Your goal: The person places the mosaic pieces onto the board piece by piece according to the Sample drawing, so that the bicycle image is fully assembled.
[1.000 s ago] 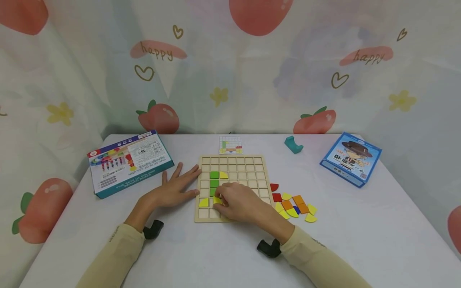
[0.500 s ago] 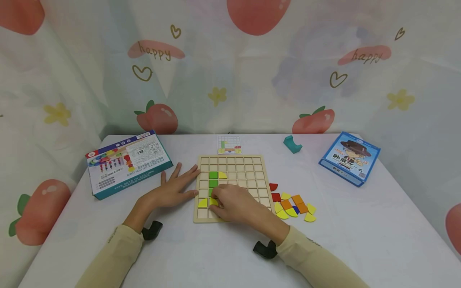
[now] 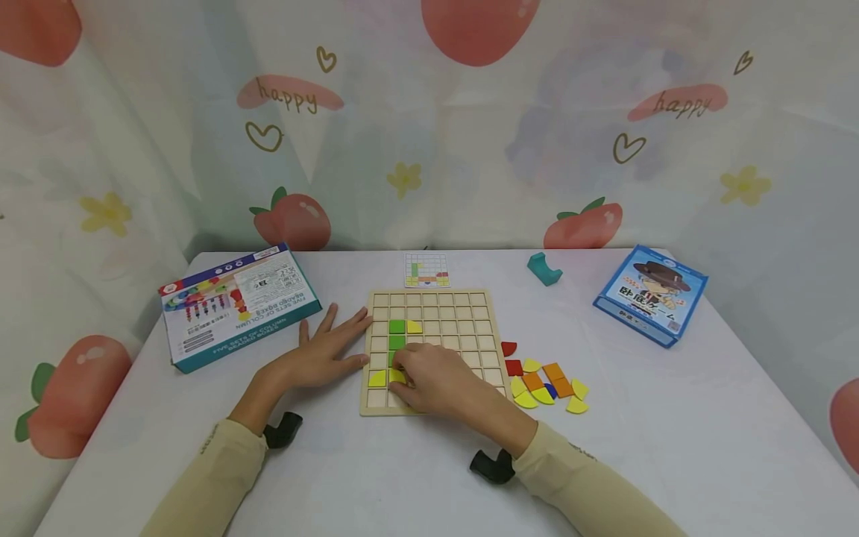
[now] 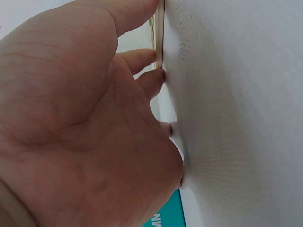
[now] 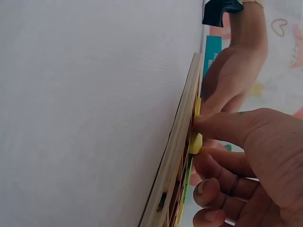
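My right hand (image 3: 436, 379) pinches a yellow tile (image 5: 196, 143) between thumb and index finger, low over a cell of the wooden grid board (image 3: 448, 314). Its other fingers curl loosely in the right wrist view. Left of the held tile, a yellow tile (image 3: 378, 379) lies in its cell. Green tiles (image 3: 397, 341) run in a column above, the lowest partly covered by my fingers. Beside the topmost green one sits a yellow quarter-round tile (image 3: 414, 327). My left hand (image 3: 317, 358) lies with spread fingers, thumb and fingertips against the board's left edge.
Loose yellow, orange, red and blue tiles (image 3: 553, 371) lie right of the board. Behind it is a pattern card (image 3: 426, 271). A teal curved block (image 3: 545, 269) and a blue box (image 3: 651, 294) stand back right; another box (image 3: 238, 307) is at left.
The right hand and its yellow tile have shifted slightly left and down into the cell's place. My left hand keeps its place at the board's edge. The view has moved a little.
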The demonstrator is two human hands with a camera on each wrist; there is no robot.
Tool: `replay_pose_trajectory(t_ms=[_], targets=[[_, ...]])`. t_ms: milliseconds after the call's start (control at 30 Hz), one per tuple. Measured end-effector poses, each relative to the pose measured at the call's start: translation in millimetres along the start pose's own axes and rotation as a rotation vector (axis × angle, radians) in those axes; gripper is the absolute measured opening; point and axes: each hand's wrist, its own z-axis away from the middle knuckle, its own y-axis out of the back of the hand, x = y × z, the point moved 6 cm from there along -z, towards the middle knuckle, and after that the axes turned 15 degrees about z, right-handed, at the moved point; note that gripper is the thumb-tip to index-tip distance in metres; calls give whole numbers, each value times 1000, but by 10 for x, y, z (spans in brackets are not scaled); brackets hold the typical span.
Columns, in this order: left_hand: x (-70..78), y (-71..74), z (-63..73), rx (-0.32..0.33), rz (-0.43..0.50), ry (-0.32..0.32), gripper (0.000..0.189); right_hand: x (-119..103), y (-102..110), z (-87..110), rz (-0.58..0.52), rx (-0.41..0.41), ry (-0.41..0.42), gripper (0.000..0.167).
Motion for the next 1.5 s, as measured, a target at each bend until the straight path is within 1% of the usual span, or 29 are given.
replay_pose_trajectory(t_ms=[500,867,1100,1267,1500], targets=[[8,-5,-3,4,4,-2,76,12,-10,21,-8,23,-12,24],[-25,-11,-5,5,-2,3,76,-1,-9,46,-10,12,-16,24],[-33,-11,-3,5,3,7,76,51,5,90,-26,23,-16,24],[-28,-11,-8,7,7,1,76,150,25,141,-54,23,-49,21],[-27,-8,7,5,12,1,76,355,37,264,-68,6,-136,20]])
